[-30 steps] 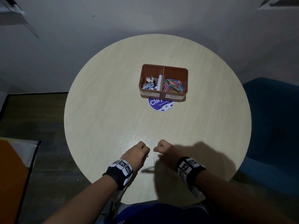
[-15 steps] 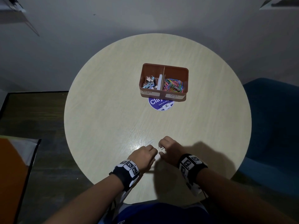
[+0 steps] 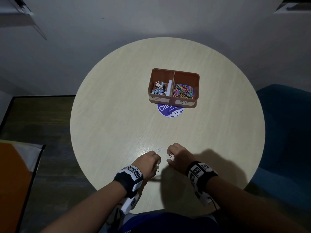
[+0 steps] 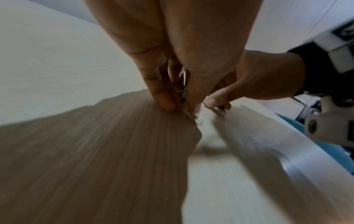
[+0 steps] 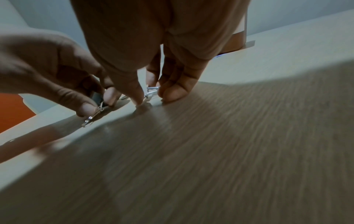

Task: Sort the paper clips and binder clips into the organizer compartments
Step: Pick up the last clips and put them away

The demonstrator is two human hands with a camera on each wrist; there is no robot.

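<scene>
Left hand and right hand each pinch a small, half-hidden binder clip.

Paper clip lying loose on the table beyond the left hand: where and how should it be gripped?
The paper clip lies flat on the table, so nothing can get underneath. Likely best: come from above, pinch across its two long wire sides near the middle, or tip up one rounded end first.

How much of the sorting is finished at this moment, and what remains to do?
Mostly done: the organizer holds binder clips in its left compartment and coloured paper clips in its right. In hand: the left hand and right hand each pinch a small binder clip. Left: one silver paper clip on the table.
</scene>
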